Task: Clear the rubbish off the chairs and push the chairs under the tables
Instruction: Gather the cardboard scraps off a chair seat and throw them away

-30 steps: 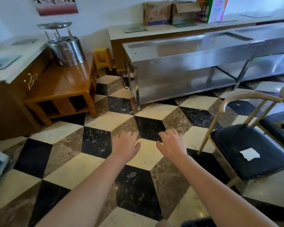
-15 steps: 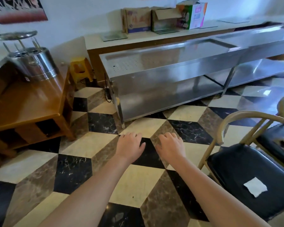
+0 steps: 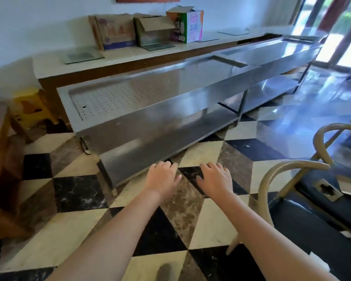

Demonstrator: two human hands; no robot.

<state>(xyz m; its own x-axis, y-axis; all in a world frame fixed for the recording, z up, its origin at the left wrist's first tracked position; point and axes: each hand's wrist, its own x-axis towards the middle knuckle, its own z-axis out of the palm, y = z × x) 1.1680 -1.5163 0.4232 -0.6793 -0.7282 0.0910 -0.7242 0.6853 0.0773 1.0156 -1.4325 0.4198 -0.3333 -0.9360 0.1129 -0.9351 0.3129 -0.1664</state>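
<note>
At my right, the near chair (image 3: 304,226) has a white paper scrap (image 3: 320,264) on its black seat, at the frame's edge. My left hand (image 3: 163,179) and right hand (image 3: 216,180) hover relaxed and empty. I'd turn right and pinch the scrap first. The chair's curved backrest faces the steel counter (image 3: 150,102).

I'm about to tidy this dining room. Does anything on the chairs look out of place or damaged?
Yes. The farther chair's black seat carries a torn scrap of cardboard with a ragged hole through it. The nearer chair's seat has white paper at its right edge. Both chairs stand out on the open floor. Both hands hold nothing.
</note>
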